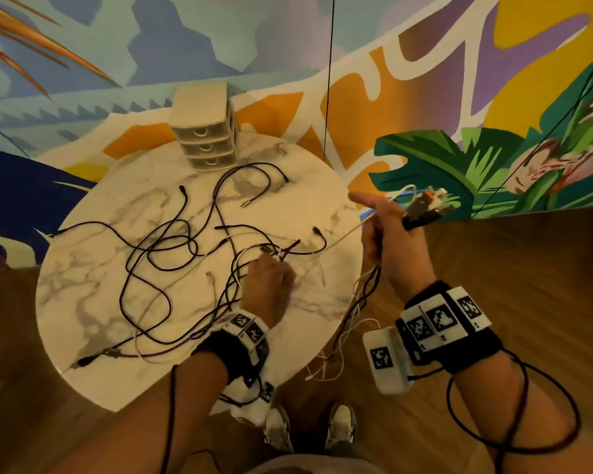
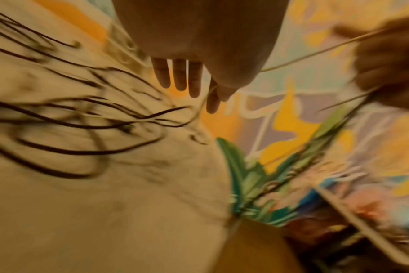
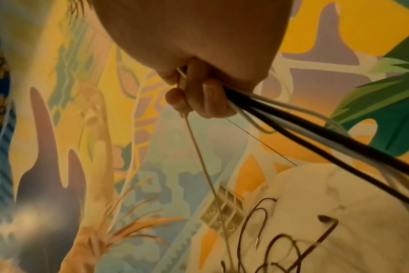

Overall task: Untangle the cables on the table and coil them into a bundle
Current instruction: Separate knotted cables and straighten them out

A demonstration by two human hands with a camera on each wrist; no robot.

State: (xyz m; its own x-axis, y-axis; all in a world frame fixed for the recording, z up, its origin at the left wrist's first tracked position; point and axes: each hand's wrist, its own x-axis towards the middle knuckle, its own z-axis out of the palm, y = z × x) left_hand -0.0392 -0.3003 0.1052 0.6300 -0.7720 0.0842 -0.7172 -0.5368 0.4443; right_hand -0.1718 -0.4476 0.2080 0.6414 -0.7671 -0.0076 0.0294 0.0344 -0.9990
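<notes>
A tangle of dark cables [image 1: 172,254] mixed with thin white ones sprawls over the round marble table [image 1: 93,302]. My left hand [image 1: 278,268] reaches into the right side of the tangle; in the blurred left wrist view the left hand [image 2: 213,96] has thumb and index finger closed on a white cable, the other fingers straight. My right hand [image 1: 380,234] is raised just off the table's right edge, index finger stretched out. It grips a cable bundle [image 3: 292,125] of dark and white strands, with plug ends [image 1: 428,206] sticking out. A taut white cable [image 1: 343,234] runs from it to the tangle.
A small white drawer unit [image 1: 204,131] stands at the table's far edge, against the painted wall. Loops of held cable [image 1: 356,309] hang past the right rim toward the wood floor. My shoes [image 1: 308,429] are below, near the table's front edge.
</notes>
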